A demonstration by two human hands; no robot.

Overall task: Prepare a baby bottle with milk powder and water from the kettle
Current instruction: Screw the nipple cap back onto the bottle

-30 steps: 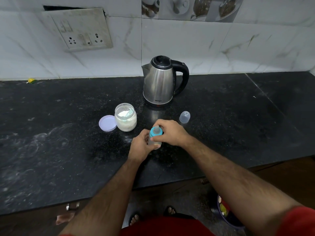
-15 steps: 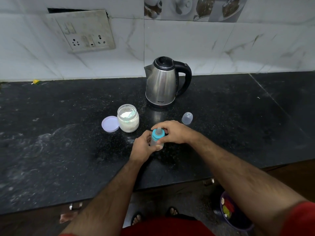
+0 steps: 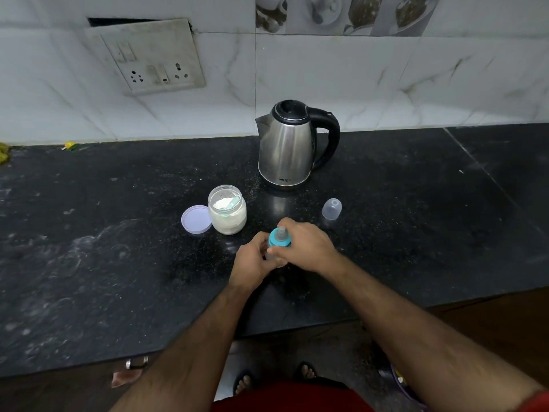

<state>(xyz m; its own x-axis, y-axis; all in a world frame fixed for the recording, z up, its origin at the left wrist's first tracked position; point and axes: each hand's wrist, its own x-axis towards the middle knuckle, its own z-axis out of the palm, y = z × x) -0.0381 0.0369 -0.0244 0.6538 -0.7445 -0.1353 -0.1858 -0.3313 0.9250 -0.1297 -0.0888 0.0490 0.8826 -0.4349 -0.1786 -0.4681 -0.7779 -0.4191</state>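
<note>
1. Lilac lid (image 3: 196, 219) lay flat, touching the open powder jar (image 3: 228, 210) on its right; a scoop sat inside.
2. Left hand (image 3: 252, 263) gripped the baby bottle (image 3: 277, 246) near centre; right hand (image 3: 307, 245) clasped its teal collar (image 3: 274, 239).
3. Steel kettle (image 3: 286, 147) stood farther back; clear cap (image 3: 331, 208) rightmost.

Black speckled table (image 3: 386, 233), dusted with pale smears on the left. Silver kettle (image 3: 285, 150), black lid and handle. Teal collar on the baby bottle (image 3: 278, 237), its teat clear. Lilac lid (image 3: 195, 219) beside a clear jar (image 3: 227, 214) of white powder. A translucent cap (image 3: 331, 208). White marble-veined wall tiles (image 3: 356, 78).
</note>
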